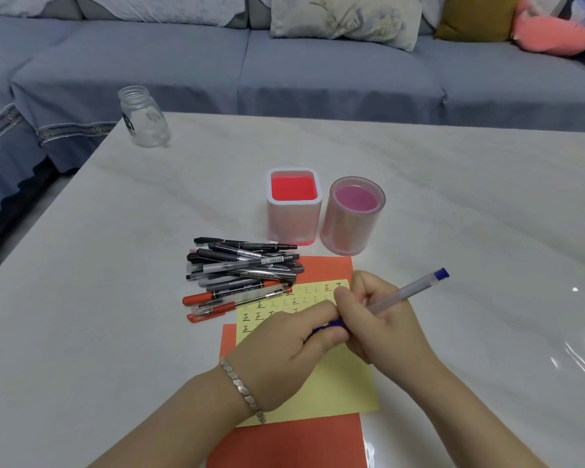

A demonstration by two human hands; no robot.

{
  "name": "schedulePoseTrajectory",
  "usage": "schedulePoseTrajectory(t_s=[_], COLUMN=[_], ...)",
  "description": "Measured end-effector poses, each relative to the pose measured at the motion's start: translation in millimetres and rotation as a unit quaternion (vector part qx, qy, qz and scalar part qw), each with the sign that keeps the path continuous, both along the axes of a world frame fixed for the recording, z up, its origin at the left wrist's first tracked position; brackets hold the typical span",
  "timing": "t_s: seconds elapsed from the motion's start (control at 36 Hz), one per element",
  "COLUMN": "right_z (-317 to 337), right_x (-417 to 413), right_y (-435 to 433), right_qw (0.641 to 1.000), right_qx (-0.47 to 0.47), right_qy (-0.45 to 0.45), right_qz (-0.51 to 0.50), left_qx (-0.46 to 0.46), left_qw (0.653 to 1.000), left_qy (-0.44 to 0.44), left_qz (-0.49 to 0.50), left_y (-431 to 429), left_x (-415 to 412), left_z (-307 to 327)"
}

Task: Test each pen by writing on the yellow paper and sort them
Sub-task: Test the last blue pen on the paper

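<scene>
The pen (402, 293), a clear barrel with a blue end plug, is held in the air just above the yellow paper (338, 383), slanted with its plug up and to the right. The right hand (382, 319) is closed around the barrel, and the left hand (284, 346) pinches the blue cap (328, 327) at the writing end. I think the two hands work against each other so that the cap slides along the barrel, but I cannot tell if it goes off or on. The paper lies near the near edge of the tabletop (115, 298), on an orange sheet (298, 444). Probably it is placed there so the hands reach it easily. Its far part carries rows of small black and red test marks, while its near part is blank. The other pens (244, 275) lie in a pile touching the paper's far left corner, close for picking. Just beyond, toward the middle of the tabletop, stand a square holder (294, 211) and a round holder (352, 221) side by side, likely for sorting. No pen shows in them. A glass jar (144, 116) stands at the far left corner.
</scene>
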State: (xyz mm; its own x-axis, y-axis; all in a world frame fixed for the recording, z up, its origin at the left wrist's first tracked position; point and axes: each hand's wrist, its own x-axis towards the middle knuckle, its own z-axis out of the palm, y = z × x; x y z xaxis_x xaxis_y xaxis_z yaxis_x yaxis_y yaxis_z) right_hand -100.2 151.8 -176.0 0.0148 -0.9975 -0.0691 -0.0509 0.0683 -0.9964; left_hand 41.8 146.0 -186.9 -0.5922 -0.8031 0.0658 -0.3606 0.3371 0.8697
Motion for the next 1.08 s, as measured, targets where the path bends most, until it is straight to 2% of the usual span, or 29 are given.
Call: schedulePoseTrajectory(t_s=[0.14,0.25,0.28,0.33,0.36,0.39,0.42,0.44,0.5,0.53,0.56,0.61,0.69,0.81,0.86,0.92,0.97,1.0,1.03,1.08], right_z=[5.7,-1.2,-6.0,-17.6,-23.1,-29.8,-38.7,-49.6,-72.5,-79.7,-81.0,-83.7,-84.8,-86.7,-74.7,-56.4,-50.2,-49.4,-50.3,-53.0], right_x=[-9.1,-21.8,-24.3,-29.5,-29.8,-30.7,-34.1,-38.0,-43.6,-45.1,-44.6,-43.5,-41.4,-41.2,-40.3,-41.8,-43.4,-44.1,-44.5,-45.2], right_y=[4.3,8.4,9.4,11.7,14.4,17.7,19.5,20.8,21.4,20.4,19.9,19.6,17.0,19.0,24.9,24.9,19.4,16.2,13.0,6.7], right_qw=[0.999,0.997,0.997,0.996,0.994,0.993,0.982,0.958,0.884,0.861,0.855,0.861,0.863,0.894,0.933,0.964,0.978,0.987,0.986,0.987], right_qx=[-0.021,-0.041,-0.032,0.060,0.101,0.094,0.063,0.035,-0.026,-0.038,-0.034,-0.044,-0.046,-0.039,-0.043,0.014,0.033,0.030,0.018,0.011], right_qy=[0.036,0.046,0.049,-0.006,-0.004,0.064,0.179,0.280,0.446,0.480,0.489,0.483,0.483,0.430,0.347,0.264,0.204,0.142,0.128,0.086], right_qz=[-0.006,-0.044,-0.048,-0.060,-0.047,-0.018,0.017,0.051,0.141,0.164,0.168,0.154,0.145,0.125,0.082,0.027,-0.029,-0.062,-0.109,-0.137], left_qx=[-0.031,-0.047,-0.060,-0.091,-0.131,-0.169,-0.206,-0.233,-0.255,-0.258,-0.268,-0.285,-0.284,-0.257,-0.235,-0.213,-0.199,-0.208,-0.215,-0.217], left_qw=[0.997,0.976,0.966,0.946,0.938,0.929,0.918,0.907,0.895,0.891,0.885,0.887,0.915,0.921,0.917,0.916,0.918,0.920,0.920,0.914], left_qy=[-0.074,-0.127,-0.166,-0.234,-0.254,-0.267,-0.280,-0.291,-0.304,-0.308,-0.308,-0.291,-0.257,-0.292,-0.322,-0.340,-0.341,-0.331,-0.328,-0.342], left_qz=[0.020,0.169,0.187,0.206,0.198,0.192,0.192,0.194,0.203,0.212,0.222,0.215,0.125,0.010,-0.017,-0.029,-0.029,-0.024,-0.023,-0.029], left_y=[3.2,2.0,0.1,-2.6,-5.5,-6.9,-7.6,-8.4,-9.5,-8.9,-8.0,-4.9,3.3,5.6,1.8,-0.7,-2.5,-2.9,-2.5,-1.0], left_x=[3.9,18.2,24.0,35.7,41.3,46.8,52.0,56.3,58.8,57.5,55.0,46.3,27.7,10.0,5.6,2.3,2.2,2.9,3.3,3.0], left_z=[-0.2,-17.4,-25.9,-42.8,-52.8,-62.1,-70.4,-77.7,-81.5,-80.5,-80.3,-76.9,-73.5,-79.6,-84.0,-83.1,-84.9,-87.6,-88.8,-90.9])
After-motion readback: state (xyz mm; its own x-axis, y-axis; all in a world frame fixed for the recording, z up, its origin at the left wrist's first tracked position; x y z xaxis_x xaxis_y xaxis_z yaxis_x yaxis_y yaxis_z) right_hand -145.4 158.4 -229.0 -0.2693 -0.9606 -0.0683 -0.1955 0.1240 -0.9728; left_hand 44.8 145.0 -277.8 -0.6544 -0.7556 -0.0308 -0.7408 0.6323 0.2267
